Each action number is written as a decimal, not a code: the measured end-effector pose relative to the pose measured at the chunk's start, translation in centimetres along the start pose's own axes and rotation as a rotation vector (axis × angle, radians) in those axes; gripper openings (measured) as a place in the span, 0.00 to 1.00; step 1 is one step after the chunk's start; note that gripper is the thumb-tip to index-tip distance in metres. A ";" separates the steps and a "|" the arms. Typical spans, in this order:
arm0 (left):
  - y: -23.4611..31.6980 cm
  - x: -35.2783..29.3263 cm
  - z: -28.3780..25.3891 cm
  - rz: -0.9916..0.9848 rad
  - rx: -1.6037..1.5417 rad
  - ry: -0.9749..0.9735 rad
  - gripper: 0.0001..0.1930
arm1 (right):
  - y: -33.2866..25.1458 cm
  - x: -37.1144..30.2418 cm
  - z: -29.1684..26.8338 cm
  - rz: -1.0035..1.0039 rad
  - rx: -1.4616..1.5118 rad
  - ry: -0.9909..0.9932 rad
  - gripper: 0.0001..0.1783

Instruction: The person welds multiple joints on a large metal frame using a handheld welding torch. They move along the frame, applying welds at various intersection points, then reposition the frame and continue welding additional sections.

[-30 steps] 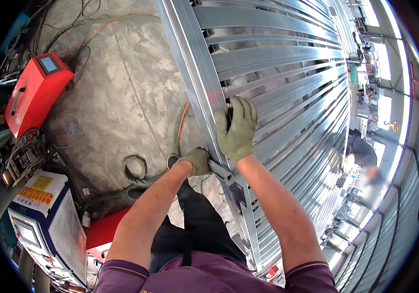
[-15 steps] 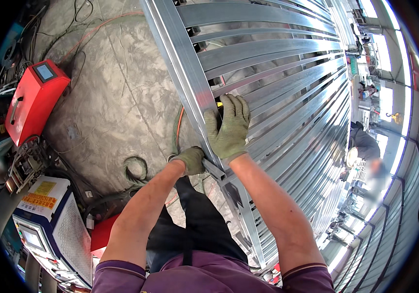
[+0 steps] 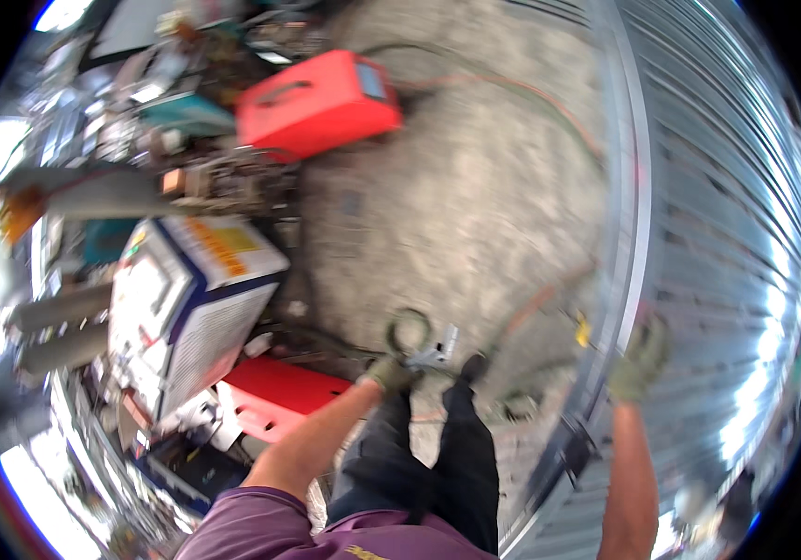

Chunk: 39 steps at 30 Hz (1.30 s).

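Note:
My left hand [image 3: 391,375], in a green work glove, is closed round a short grey metal piece [image 3: 433,353] that sticks out past the fingers above the floor. Blur hides the exact shape of that piece. On the right, my gloved right hand [image 3: 641,362] is over the edge of a large metal frame [image 3: 626,187] with many parallel slats. Motion smears its fingers, so neither their grip nor contact with the frame can be made out.
A red case with a small screen [image 3: 316,105] stands at the far left. Nearer are a white and blue machine cabinet [image 3: 200,299] and a red box [image 3: 284,397]. Hoses and a coiled cable [image 3: 408,330] lie on the concrete floor, beside a small yellow thing [image 3: 583,329].
My view has swung left. My left hand has moved away from the frame's edge with the metal piece. My right hand, earlier flat on the slats, remains at the frame and is now blurred.

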<state>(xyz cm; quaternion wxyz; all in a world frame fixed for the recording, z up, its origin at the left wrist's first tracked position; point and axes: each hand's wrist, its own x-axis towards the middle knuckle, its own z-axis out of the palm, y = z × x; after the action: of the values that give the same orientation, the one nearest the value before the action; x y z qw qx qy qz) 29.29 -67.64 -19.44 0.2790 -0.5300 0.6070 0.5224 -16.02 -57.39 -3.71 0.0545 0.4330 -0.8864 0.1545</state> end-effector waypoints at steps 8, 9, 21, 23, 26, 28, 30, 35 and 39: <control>-15.8 -12.6 2.3 -0.345 -1.176 0.195 0.28 | 1.7 0.4 1.6 -0.026 -0.081 -0.041 0.29; -16.9 -14.5 1.4 -0.342 -1.221 0.279 0.27 | 1.5 0.1 2.4 0.016 -0.013 -0.087 0.29; -26.5 -24.7 7.0 -0.351 -1.219 0.451 0.22 | -1.6 -0.8 -6.9 0.188 0.036 -0.231 0.33; -28.2 -26.3 7.7 -0.347 -1.232 0.412 0.22 | -2.7 -4.9 -10.8 0.285 0.105 -0.295 0.36; -30.0 -26.3 10.8 -0.308 -1.255 0.410 0.22 | -1.3 -11.9 -14.4 0.415 -0.099 -0.498 0.37; -29.1 -27.4 11.0 -0.350 -1.257 0.409 0.22 | -4.1 -13.8 -16.9 0.477 -0.251 -0.757 0.41; -29.1 -27.8 11.5 -0.356 -1.226 0.358 0.22 | -3.9 -14.1 -16.9 0.411 -0.225 -0.894 0.45; -29.8 -27.6 12.4 -0.272 -1.134 0.461 0.20 | -2.9 -14.5 -14.4 0.241 -0.354 -1.059 0.43; -27.5 -29.9 12.1 -0.279 -1.150 0.534 0.19 | -0.7 -16.6 -13.3 0.199 -0.257 -1.020 0.42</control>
<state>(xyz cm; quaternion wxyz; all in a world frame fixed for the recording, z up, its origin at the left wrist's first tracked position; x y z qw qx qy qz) 60.86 -42.91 -5.74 -0.1448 -0.7803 0.2042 0.5731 -5.68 -41.02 5.15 -0.3456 0.3568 -0.8488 -0.1811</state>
